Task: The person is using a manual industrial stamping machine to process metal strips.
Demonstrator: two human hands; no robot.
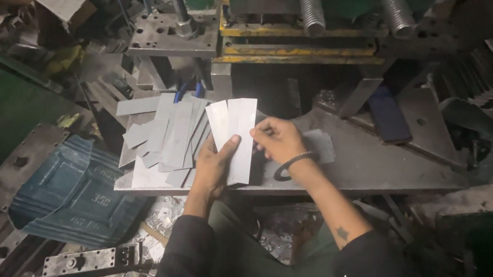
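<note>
Holding two bright metal strips (pixel 235 136) upright at frame centre: my left hand (pixel 212 169) is closed around their lower ends, long axes vertical; my right hand (pixel 278 139) pinches their right edge above the desk (pixel 376 165).

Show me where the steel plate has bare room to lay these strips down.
The plate is bare right of the right hand, up to the dark block. Left of the left hand it is crowded with the strip pile.
</note>
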